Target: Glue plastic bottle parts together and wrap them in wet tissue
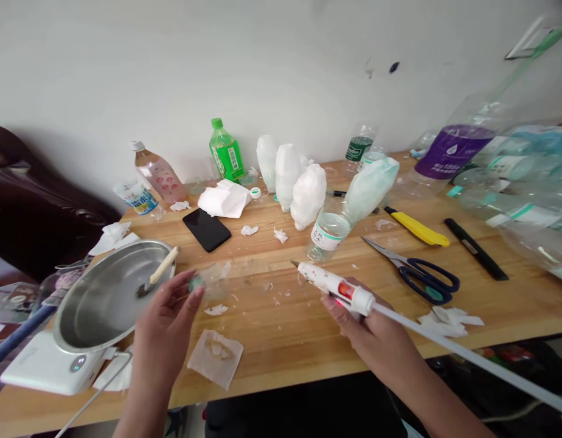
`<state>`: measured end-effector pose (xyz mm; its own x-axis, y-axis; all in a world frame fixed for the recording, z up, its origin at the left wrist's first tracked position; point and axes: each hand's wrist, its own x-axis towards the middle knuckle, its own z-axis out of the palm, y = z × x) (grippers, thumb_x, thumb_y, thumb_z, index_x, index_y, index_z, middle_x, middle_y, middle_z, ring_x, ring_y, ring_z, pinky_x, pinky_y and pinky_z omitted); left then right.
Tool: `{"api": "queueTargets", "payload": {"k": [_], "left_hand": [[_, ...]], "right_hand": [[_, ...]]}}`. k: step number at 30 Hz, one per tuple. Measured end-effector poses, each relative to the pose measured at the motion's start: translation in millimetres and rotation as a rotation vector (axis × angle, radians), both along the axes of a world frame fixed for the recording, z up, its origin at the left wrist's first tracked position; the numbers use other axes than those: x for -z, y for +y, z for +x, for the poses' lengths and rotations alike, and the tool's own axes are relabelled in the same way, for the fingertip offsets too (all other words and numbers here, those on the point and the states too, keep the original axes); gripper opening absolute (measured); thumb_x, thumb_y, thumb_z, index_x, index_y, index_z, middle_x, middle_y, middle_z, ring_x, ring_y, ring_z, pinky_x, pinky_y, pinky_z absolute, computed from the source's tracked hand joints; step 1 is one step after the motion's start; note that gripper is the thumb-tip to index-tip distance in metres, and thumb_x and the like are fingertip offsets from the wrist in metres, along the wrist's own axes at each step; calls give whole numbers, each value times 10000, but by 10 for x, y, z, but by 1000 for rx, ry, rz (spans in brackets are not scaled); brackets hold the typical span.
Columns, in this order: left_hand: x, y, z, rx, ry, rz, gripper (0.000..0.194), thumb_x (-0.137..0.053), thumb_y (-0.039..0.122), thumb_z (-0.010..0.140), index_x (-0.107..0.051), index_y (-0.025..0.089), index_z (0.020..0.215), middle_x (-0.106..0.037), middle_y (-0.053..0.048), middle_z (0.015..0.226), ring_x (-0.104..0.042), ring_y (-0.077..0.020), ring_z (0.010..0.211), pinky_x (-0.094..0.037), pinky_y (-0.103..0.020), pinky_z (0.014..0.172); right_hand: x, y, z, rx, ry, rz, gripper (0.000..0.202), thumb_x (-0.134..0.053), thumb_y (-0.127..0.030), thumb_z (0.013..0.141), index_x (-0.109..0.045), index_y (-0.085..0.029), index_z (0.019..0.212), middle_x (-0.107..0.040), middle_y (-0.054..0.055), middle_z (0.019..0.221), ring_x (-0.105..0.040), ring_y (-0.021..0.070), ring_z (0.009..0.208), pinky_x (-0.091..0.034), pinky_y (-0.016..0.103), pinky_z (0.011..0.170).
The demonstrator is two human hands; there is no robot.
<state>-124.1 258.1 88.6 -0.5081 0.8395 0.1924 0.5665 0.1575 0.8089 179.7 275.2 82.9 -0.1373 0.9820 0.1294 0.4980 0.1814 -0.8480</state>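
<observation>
Against wall (162, 67) | wooden table (281, 347) | left hand (169, 310) pinching plastic (197, 283) | right hand (365, 325) gripping glue gun (325, 281)

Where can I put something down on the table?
At the front of the table, between the paper square and the right hand. Also right of the scissors, nearer than the black tool. By the wall, bottles crowd it.

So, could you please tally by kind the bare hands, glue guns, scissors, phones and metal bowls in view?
Left hand and right hand, both bare: 2
Glue gun: 1
Scissors: 1
Phone: 1
Metal bowl: 1
Total: 6
</observation>
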Motion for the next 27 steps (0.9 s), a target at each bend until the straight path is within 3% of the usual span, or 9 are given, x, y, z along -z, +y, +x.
{"api": "queueTargets", "payload": {"k": [5, 9, 13, 16, 18, 21, 24, 27], "left_hand": [[134, 62, -34, 273, 386, -59, 413, -596, 457, 907, -643, 227, 1247, -665, -118, 1227, -641, -312, 1110, -504, -486, 989], [-3, 126, 71, 402, 571, 36, 383, -560, 374, 953, -595, 233, 1308, -568, -142, 1381, -543, -328, 1263, -441, -524, 1064], [-139, 123, 397, 489, 756, 112, 250, -567, 300, 972, -660, 204, 1184, -659, -123, 1142, -588, -299, 1078, -493, -486, 966], [-128, 134, 658, 652, 830, 23, 253, -539, 259, 988, -646, 164, 1197, -682, -127, 1107, -594, -299, 1023, -512, -488, 916], [-109, 177, 760, 693, 843, -55, 216, -510, 205, 992, -666, 163, 1136, -689, -124, 1069, -596, -296, 971, -521, -488, 868], [-114, 258, 821, 705, 693, -78, 204, -488, 135, 984, -688, 173, 979, -692, -93, 963, -612, -258, 892, -534, -433, 806], [-111, 269, 868, 649, 315, -13, 136, -567, 159, 950, -685, 189, 890, -701, -42, 881, -644, -181, 770, -548, -316, 709], [2, 185, 936, 570, -40, -37, 67, -649, 218, 890, -708, 204, 860, -717, -5, 776, -661, -142, 649, -539, -239, 588]], "right_hand": [[113, -3, -6, 27, 1, -194, 401, -525, -576, 947, -673, -209, 1014, -652, 3, 682, -590, 169, 547, -501, 282, 529], [94, -2, -39, 27, 32, -184, 419, -537, -595, 930, -675, -205, 1002, -648, 4, 675, -586, 170, 541, -501, 283, 524], [82, -21, -56, 37, 63, -184, 417, -536, -593, 932, -674, -209, 1020, -608, -15, 628, -566, 165, 517, -492, 279, 514], [97, -56, -61, 66, 86, -197, 423, -538, -594, 933, -664, -207, 1047, -590, -22, 629, -556, 159, 518, -490, 276, 517], [87, -82, -57, 95, 90, -207, 420, -541, -595, 931, -664, -206, 1029, -565, -29, 609, -551, 158, 521, -480, 272, 517], [15, -131, -35, 165, 85, -210, 406, -552, -595, 920, -663, -206, 901, -507, -42, 550, -517, 149, 510, -454, 264, 516], [-88, -212, 22, 250, 134, -214, 408, -561, -596, 909, -666, -204, 875, -505, -42, 555, -504, 144, 510, -447, 252, 501], [-133, -320, 107, 237, 156, -169, 375, -566, -568, 918, -679, -210, 918, -548, -33, 577, -524, 144, 509, -462, 239, 494]]}}
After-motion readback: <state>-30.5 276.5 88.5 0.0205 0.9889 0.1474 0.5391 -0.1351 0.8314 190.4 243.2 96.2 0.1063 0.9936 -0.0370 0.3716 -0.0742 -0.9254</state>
